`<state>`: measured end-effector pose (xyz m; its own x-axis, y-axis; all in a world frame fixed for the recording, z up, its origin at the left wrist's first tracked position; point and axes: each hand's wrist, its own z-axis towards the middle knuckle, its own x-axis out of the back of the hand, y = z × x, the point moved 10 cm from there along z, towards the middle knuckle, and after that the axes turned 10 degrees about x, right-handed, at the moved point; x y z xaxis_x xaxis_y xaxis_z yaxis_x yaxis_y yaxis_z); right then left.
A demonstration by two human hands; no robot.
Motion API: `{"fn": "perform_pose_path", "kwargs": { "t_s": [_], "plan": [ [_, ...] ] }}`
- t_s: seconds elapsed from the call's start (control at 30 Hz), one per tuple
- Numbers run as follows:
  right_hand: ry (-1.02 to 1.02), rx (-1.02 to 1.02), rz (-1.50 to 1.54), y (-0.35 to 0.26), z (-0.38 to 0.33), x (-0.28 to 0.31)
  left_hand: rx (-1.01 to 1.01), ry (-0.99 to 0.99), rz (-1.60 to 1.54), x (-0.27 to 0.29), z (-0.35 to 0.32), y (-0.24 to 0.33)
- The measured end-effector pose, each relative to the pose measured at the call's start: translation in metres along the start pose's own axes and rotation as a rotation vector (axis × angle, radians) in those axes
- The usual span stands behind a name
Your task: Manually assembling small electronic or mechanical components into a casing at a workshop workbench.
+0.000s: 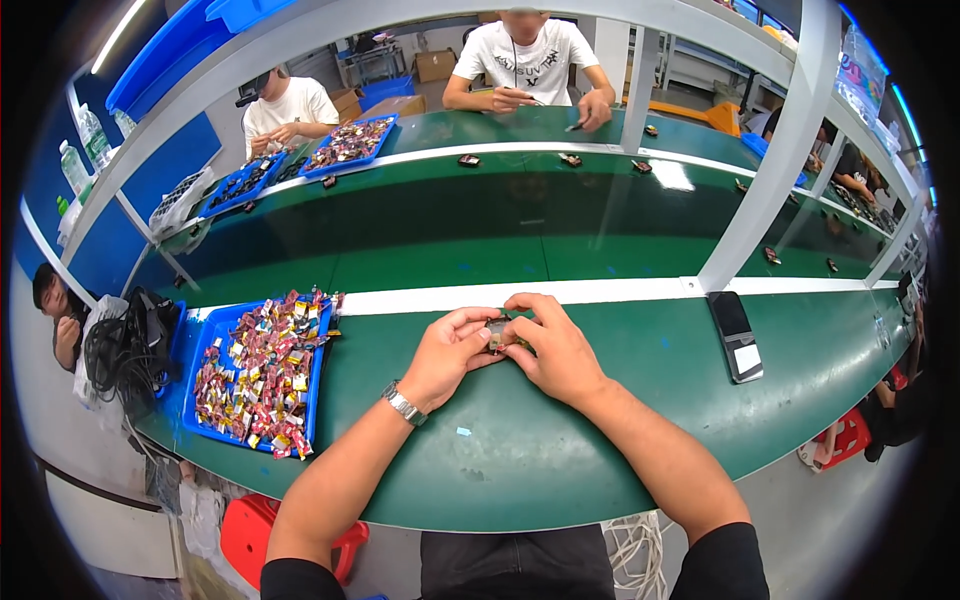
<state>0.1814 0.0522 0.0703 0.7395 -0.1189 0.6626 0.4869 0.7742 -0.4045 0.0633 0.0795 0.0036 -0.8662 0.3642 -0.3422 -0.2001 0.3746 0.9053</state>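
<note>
Over the green worktable [460, 480], my left hand [446, 352] and my right hand [556, 352] meet in front of me. Between their fingertips is a small electronic part [495, 338] with a dark, partly see-through look and a yellowish patch; fingers cover much of it, so its exact kind is hidden. My left thumb and fingers pinch its left side. The right thumb and forefinger close on its right side. To the left of my left hand stands a blue tray [319, 390], heaped with small red, yellow and silver electronic pieces [255, 375].
A black phone-like device [733, 325] with a white label lies at right. Beyond the white rail [600, 291] runs a dark green belt [430, 240] bearing several small parts. White posts [775, 150] rise from the rails. Two people work across; another blue tray [350, 145] stands there.
</note>
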Motion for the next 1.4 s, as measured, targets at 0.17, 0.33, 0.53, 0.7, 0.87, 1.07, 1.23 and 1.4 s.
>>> {"fn": "perform_pose_path", "kwargs": {
  "t_s": [0.17,0.33,0.53,0.7,0.87,1.07,1.23,1.4],
  "plan": [
    [0.007,-0.048,0.050,0.009,-0.004,-0.002,-0.001,-0.007,0.024,0.000,0.001,-0.001],
    [0.029,-0.086,0.062,0.011,-0.005,-0.001,-0.031,-0.147,0.027,-0.008,-0.001,0.002],
    [0.034,-0.074,0.112,0.006,-0.005,-0.002,-0.008,-0.153,0.047,-0.006,-0.001,-0.001],
    [0.029,0.000,0.149,-0.002,-0.004,0.002,0.016,-0.102,0.056,-0.006,-0.001,-0.001],
    [0.044,-0.047,0.136,0.000,-0.006,0.000,0.004,-0.130,0.025,-0.002,0.000,-0.003],
    [0.160,-0.064,0.077,0.002,-0.010,0.001,-0.007,-0.134,0.003,-0.004,0.001,-0.002],
    [0.217,-0.067,0.061,-0.001,-0.011,0.002,-0.002,-0.132,-0.013,-0.004,-0.001,0.000],
    [0.228,-0.109,0.130,0.003,-0.013,0.000,-0.007,-0.133,-0.021,0.001,0.002,-0.004]
  ]
}}
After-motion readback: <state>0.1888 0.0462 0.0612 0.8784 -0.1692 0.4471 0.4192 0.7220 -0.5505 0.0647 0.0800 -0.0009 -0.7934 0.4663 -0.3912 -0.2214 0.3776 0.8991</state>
